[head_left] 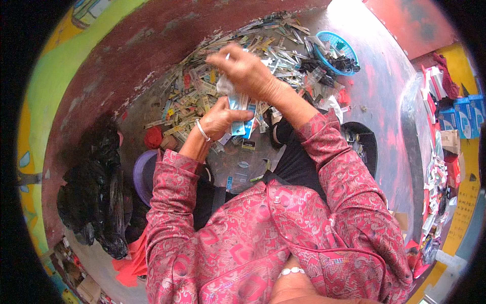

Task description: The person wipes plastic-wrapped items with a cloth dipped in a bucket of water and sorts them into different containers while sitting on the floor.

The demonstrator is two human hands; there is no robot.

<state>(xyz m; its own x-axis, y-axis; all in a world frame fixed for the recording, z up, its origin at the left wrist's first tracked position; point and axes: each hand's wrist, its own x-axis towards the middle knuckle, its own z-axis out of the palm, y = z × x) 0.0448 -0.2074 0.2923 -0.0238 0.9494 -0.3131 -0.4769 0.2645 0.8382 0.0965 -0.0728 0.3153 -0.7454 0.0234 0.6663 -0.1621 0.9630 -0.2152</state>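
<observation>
Over a heap of small packets, my left hand (218, 120) is closed round a few flat blue-and-white packets (238, 114), its thumb lying across them. A white bangle (202, 130) circles that wrist. My right hand (247, 73) is raised just above and beyond the left one. Its fingers are bent and smeared by motion, so their grip does not show. A whitish, crumpled-looking piece (225, 85) appears below these fingers; whether they hold it is unclear. The heap of narrow packets (190, 96), mostly yellowish, white and blue, spreads on the floor ahead.
A light blue plastic basket (331, 36) with dark pieces stands at the far right of the heap. Black plastic bags (96, 195) and a purple basin (144, 177) are on my left. Along the right wall sit blue boxes (463, 117) and many small packages (434, 187).
</observation>
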